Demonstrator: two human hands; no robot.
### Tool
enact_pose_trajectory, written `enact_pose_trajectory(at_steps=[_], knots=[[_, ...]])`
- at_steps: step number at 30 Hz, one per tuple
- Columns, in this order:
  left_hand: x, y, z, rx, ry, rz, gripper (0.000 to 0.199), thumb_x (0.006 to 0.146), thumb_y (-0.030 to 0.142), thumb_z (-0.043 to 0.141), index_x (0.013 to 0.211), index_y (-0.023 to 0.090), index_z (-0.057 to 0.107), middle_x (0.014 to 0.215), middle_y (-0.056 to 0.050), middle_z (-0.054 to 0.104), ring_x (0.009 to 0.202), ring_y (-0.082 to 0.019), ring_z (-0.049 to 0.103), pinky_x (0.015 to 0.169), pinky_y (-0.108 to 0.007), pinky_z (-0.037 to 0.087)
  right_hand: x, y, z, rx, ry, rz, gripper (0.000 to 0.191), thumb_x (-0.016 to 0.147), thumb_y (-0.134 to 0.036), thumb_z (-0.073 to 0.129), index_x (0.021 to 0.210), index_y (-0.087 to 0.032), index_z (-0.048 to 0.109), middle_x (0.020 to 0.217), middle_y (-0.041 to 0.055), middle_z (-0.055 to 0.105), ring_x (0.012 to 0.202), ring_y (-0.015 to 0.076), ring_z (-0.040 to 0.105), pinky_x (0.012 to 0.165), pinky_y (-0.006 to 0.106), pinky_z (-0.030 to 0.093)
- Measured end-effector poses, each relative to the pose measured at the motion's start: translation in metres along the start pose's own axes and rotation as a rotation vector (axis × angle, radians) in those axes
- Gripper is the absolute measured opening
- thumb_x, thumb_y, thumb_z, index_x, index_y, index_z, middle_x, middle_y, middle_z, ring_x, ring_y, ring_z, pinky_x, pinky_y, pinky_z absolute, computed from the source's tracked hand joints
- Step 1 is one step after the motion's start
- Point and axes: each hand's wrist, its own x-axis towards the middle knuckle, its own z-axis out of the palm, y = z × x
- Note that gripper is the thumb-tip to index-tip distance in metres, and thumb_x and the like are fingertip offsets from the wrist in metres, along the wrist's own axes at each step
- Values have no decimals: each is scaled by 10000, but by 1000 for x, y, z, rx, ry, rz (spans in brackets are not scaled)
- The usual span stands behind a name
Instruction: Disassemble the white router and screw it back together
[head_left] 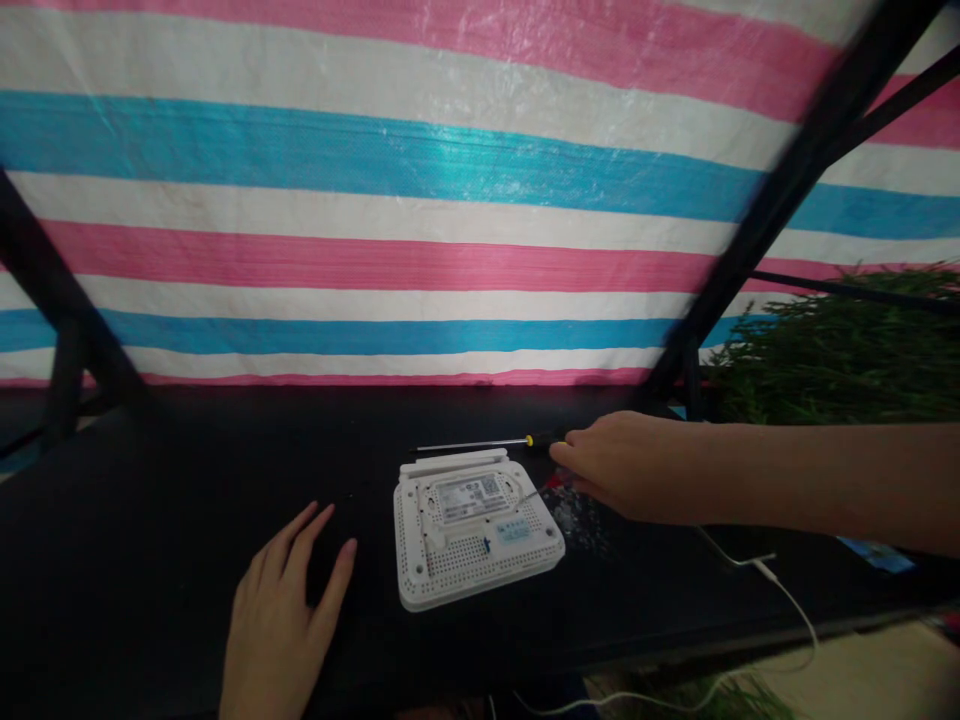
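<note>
A white Wi-Fi router [457,555] lies underside up on the black table, with labels and vent holes showing. My right hand [611,465] comes in from the right, fingers closed round a small red-handled screwdriver [553,481]. Its thin shaft reaches over the router's right part near the printed label; whether the tip touches cannot be made out. Behind the router lies a longer screwdriver [480,444] with a black and yellow handle, whose end runs close behind my right fingers. My left hand [281,605] rests left of the router, fingers spread, apart from it and holding nothing.
The black table [150,560] ends at a front edge near me. A white cable [791,600] hangs over its right side. Striped sheeting [420,265] rises behind, between dark frame bars [780,215]. Green plants [847,345] stand at the right.
</note>
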Motion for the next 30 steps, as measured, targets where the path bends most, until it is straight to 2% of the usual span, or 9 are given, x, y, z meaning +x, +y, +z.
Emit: enact_pose_trajectory(at_steps=[3, 7, 9, 13, 17, 20, 23, 27, 30], knots=[[-6, 6, -2, -112, -14, 22, 511, 860, 551, 361, 1162, 217, 602, 1173, -77, 654, 1076, -262, 580, 917, -425, 453, -1, 7, 18, 246, 5, 112, 271, 887, -302, 451, 932, -114, 642, 836, 121, 634, 754, 214, 599, 639, 289, 377], [-7, 11, 2, -168, -223, 33, 481, 877, 509, 360, 1195, 237, 597, 1185, -38, 659, 1098, -246, 570, 939, -431, 445, -4, 12, 64, 676, 36, 195, 501, 905, -551, 316, 933, -175, 645, 870, 51, 633, 778, 159, 585, 638, 238, 415], [-3, 15, 3, -142, -285, 27, 485, 877, 499, 360, 1214, 237, 591, 1213, -37, 646, 1112, -253, 558, 955, -444, 430, -8, 12, 91, 880, 55, 223, 531, 859, -622, 350, 965, -181, 627, 919, 40, 620, 782, 133, 570, 627, 210, 428], [2, 30, 4, -99, -335, 12, 527, 848, 531, 396, 1222, 220, 598, 1272, -54, 610, 1159, -276, 520, 972, -460, 412, -7, 4, 131, 1229, 28, 319, 674, 716, -773, 390, 957, -157, 521, 775, 28, 548, 477, 66, 421, 389, 190, 280], [-2, 47, 17, -155, -337, -83, 566, 836, 552, 405, 1242, 196, 576, 1336, -76, 558, 1225, -300, 476, 995, -504, 386, 12, -9, 146, 1500, 167, 320, 684, 667, -802, 418, 973, -191, 424, 1028, 61, 541, 684, 95, 557, 470, 169, 334], [-5, 55, 35, -289, -329, -168, 657, 811, 575, 448, 1318, 158, 490, 1390, -117, 500, 1276, -322, 437, 1022, -524, 366, 23, -18, 152, 1633, 288, 319, 657, 662, -785, 481, 920, -183, 427, 965, 44, 556, 732, 98, 549, 573, 193, 388], [-6, 65, 45, -477, -266, -263, 717, 802, 546, 488, 1372, 120, 396, 1423, -163, 447, 1309, -349, 398, 1046, -552, 337, 25, -24, 160, 1756, 380, 329, 617, 686, -758, 511, 904, -186, 433, 989, 39, 572, 721, 94, 540, 574, 197, 377], [2, 88, 30, -885, -214, -337, 668, 850, 426, 511, 1424, 197, 258, 1421, -114, 461, 1294, -284, 444, 1057, -452, 384, 27, -27, 172, 1916, 464, 295, 603, 658, -741, 577, 825, -178, 442, 927, 25, 571, 718, 100, 528, 557, 196, 396], [13, 100, 8, -1025, -158, -210, 699, 840, 389, 558, 1430, 233, 217, 1479, -90, 384, 1328, -266, 398, 1081, -423, 363, 37, -27, 173, 2037, 473, 234, 614, 608, -726, 642, 806, -173, 463, 914, 25, 562, 736, 113, 547, 572, 216, 447]])
